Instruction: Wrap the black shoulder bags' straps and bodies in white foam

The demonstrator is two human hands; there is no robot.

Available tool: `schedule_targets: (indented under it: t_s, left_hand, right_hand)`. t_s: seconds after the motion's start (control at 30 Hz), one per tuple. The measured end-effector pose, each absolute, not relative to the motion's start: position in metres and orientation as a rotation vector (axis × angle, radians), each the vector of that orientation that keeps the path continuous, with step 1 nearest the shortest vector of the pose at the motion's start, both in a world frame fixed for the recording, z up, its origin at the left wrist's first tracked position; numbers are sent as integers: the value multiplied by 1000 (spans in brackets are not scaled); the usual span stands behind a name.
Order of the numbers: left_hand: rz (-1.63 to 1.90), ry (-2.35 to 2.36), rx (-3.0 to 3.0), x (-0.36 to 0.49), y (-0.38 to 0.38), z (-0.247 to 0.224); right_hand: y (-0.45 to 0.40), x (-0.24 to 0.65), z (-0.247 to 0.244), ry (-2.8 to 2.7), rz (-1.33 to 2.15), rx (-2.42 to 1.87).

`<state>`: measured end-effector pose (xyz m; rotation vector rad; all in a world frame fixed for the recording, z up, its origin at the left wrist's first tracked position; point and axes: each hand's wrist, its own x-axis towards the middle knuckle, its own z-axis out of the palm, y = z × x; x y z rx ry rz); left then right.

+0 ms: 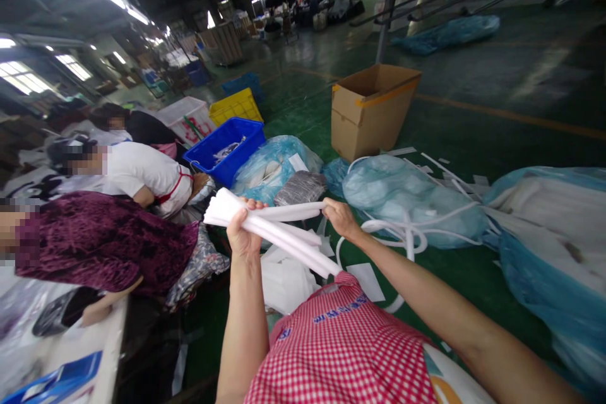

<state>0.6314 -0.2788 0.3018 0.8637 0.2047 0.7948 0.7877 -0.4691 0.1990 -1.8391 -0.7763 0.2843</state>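
My left hand (243, 233) is wrapped round a bundle of white foam tubes (279, 235) near one end. Their ends fan out to the left of the fist, and the longer ends slant down to the right toward my red checked apron (341, 341). With the fingers of my right hand (338, 218) I pinch the far end of one strip of the bundle, apart from the others. That strip runs nearly level between my two hands. White sheets (286, 281) lie below the bundle, partly hidden by it and the apron.
Blue plastic bags (379, 192) and loose white tubing (411, 233) lie on the green floor ahead and right. Beyond stands an open cardboard box (364, 113). A blue crate (227, 151) is ahead left. Co-workers sit close on my left, by a table (106, 341).
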Motion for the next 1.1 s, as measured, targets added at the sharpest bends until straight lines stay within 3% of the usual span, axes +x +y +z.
schedule_targets:
  t_s: [0.17, 0.27, 0.43, 0.57, 0.7, 1.1]
  left_hand:
    - [1117, 201, 872, 598, -223, 319]
    - [807, 358, 1048, 609, -228, 308]
    - [409, 404, 1141, 673, -311, 264]
    - [394, 272, 1117, 695, -345, 257]
    - [496, 250, 1125, 697, -344, 263]
    - [381, 275, 909, 689, -342, 250]
  right_hand:
    - [-513, 823, 189, -556, 393, -1709]
    - [-516, 834, 207, -566, 506, -1613]
    - [-466, 825, 269, -823, 587, -1264]
    - [-444, 814, 295, -969, 450, -1459]
    - [-440, 805, 292, -1003, 236, -1692]
    - [-412, 784, 287, -1062, 82, -1677]
